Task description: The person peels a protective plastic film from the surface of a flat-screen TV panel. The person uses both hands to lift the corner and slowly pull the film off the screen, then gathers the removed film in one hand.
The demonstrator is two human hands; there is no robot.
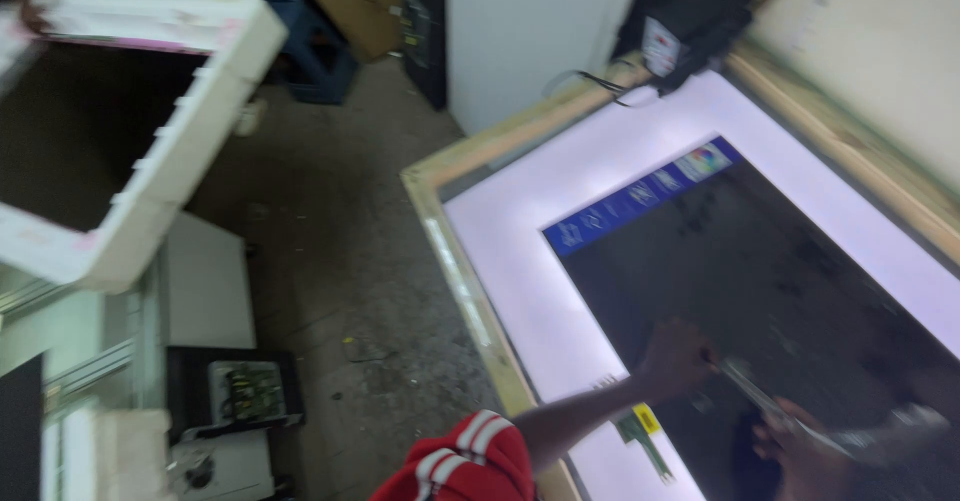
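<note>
The work in hand looks like treatment of a large dark display panel [780, 291], which lies flat on a lit white desk [520, 261] with a wooden rim at the right of the scene. The left hand [678, 359] rests on the panel's near edge, fingers curled loosely, holding nothing I can make out. The right hand [800, 451] is closed around a thin silvery tool [770, 406], blurred. Any further stroke calls for a steady, light touch near the small green circuit strip [645, 439]. Far off sits a black device [690, 21]; a white foam frame [170, 141] hangs at the left.
</note>
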